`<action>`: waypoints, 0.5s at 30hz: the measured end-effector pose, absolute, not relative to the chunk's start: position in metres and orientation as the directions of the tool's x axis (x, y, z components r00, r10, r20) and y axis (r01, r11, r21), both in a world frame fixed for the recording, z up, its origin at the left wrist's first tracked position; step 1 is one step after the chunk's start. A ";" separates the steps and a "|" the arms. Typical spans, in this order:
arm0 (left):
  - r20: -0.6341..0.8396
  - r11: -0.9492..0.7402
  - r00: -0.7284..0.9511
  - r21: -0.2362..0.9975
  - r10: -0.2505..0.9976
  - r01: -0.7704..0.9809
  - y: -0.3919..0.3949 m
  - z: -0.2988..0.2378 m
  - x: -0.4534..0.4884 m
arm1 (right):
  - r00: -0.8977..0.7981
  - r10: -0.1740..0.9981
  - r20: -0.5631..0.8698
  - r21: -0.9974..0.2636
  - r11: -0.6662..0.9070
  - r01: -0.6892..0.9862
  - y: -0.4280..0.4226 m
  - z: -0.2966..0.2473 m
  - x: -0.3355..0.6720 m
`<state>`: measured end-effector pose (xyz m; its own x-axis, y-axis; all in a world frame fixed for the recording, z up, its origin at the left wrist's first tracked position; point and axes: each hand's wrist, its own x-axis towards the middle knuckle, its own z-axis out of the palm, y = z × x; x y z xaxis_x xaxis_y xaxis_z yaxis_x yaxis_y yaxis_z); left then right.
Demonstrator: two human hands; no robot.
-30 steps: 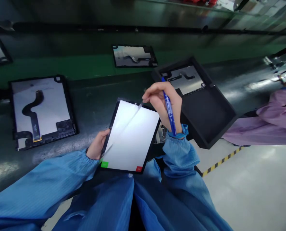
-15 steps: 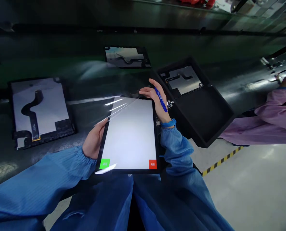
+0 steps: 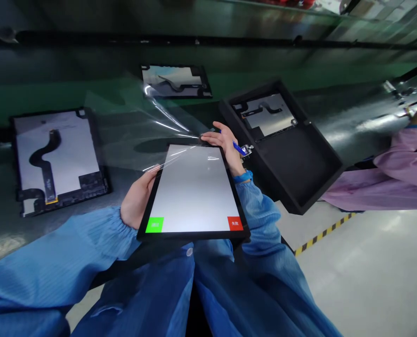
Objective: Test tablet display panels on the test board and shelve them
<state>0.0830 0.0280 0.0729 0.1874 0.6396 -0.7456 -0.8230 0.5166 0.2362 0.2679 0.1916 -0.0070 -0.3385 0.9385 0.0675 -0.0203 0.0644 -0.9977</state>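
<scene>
The tablet [image 3: 194,192] has a smooth, glossy glass screen in a black frame. The film [image 3: 152,126] above it is thin clear plastic, very shiny, with bright creases. The pen [image 3: 239,149] is blue plastic. The sleeves [image 3: 61,267] are blue cloth with fine stripes, matt. The tray [image 3: 300,164] is black and matt; it looks like foam or plastic. The surface [image 3: 349,117] is dark and glossy, with reflections. The panel [image 3: 71,145] on it has a pale matt back. The floor [image 3: 370,271] is smooth, with a soft shine.
</scene>
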 end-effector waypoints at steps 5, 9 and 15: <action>-0.776 0.545 0.177 0.242 0.605 -0.803 0.031 0.072 0.082 | -0.334 0.941 0.046 -0.999 0.044 -0.012 0.190 -0.005 0.269; -0.777 0.563 0.183 0.251 0.602 -0.787 0.033 0.075 0.083 | -0.339 0.940 0.035 -0.999 0.035 -0.008 0.190 -0.005 0.270; -0.713 0.570 0.212 0.307 0.668 -0.762 0.037 0.054 0.071 | -0.347 0.933 0.094 -0.996 0.085 -0.039 0.188 -0.004 0.271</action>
